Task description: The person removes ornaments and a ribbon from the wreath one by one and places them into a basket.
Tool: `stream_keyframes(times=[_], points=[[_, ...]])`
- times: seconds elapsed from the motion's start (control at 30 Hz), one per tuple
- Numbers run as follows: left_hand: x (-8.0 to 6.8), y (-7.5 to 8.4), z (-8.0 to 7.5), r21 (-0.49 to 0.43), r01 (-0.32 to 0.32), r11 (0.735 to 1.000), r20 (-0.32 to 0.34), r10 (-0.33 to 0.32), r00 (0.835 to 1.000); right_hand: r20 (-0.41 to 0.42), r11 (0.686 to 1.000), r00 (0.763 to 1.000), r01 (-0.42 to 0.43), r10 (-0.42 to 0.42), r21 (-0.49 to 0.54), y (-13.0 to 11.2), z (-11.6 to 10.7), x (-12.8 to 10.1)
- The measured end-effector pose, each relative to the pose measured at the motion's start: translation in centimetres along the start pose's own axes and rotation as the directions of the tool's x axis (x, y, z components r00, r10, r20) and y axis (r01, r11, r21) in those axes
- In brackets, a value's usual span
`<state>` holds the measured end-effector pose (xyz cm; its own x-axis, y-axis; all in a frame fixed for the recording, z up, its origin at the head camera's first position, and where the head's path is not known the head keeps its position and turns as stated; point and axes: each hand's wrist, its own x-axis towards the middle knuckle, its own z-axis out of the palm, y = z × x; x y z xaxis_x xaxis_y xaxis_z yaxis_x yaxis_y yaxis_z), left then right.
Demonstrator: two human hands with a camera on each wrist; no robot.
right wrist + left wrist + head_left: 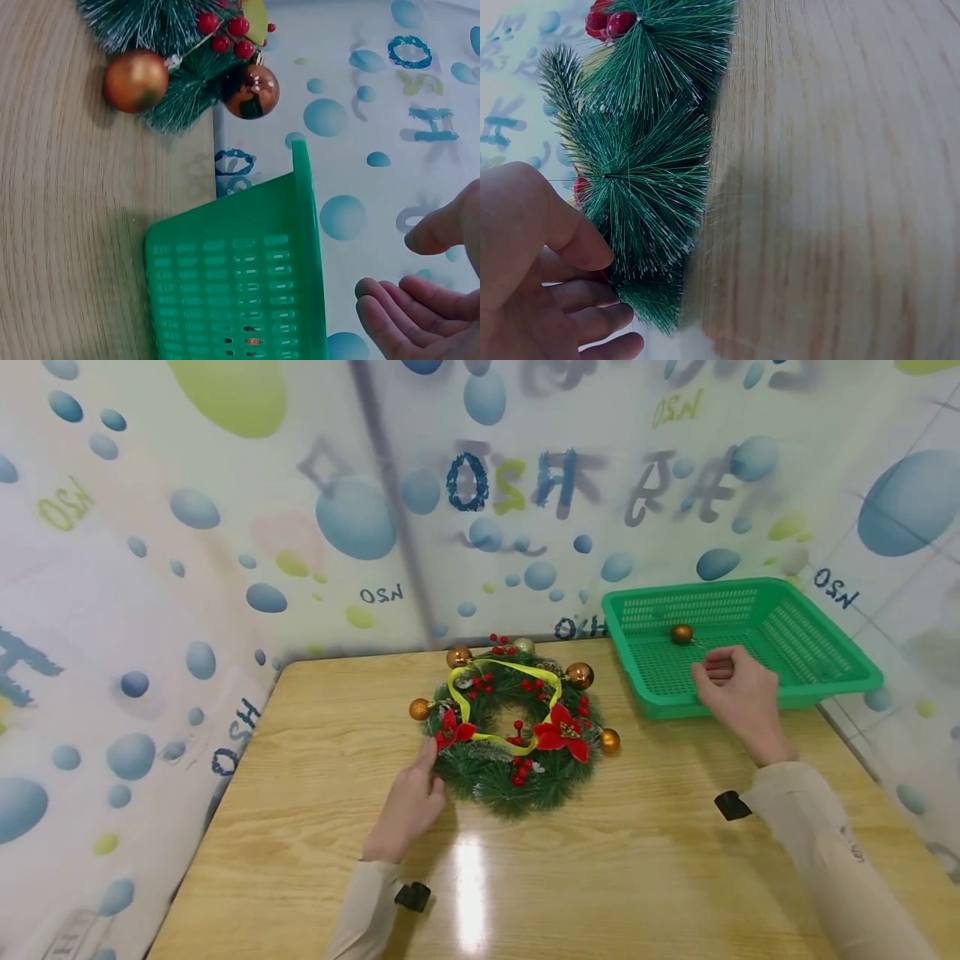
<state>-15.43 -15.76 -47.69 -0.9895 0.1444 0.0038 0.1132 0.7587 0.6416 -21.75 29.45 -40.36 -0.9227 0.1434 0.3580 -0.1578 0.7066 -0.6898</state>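
A green Christmas wreath with red flowers, red berries, a yellow ribbon and several copper-coloured baubles lies on the table. My left hand is at its near left edge. In the left wrist view, the thumb and index finger close on the greenery at that rim, their contact partly hidden. Over the near side of the green basket, my right hand hovers with bent fingers. The right wrist view shows a gap between its thumb and fingers, nothing visible between them. One copper bauble with a thin stem lies inside the basket.
The wooden table meets a patterned wall covering at the back and sides. At the back right, the basket's raised rim reaches past the table's right edge. Baubles stick out around the wreath's outer edge.
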Motion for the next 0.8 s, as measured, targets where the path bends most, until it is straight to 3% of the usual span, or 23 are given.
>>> stream_keyframes(times=[0.8], points=[[0.1, -0.2, 0.2, 0.009, -0.022, 1.0, -0.012, 0.022, 1.0, -0.005, 0.993, 0.996, 0.09, -0.09, 0.076, -2.9, 2.0, -3.1]])
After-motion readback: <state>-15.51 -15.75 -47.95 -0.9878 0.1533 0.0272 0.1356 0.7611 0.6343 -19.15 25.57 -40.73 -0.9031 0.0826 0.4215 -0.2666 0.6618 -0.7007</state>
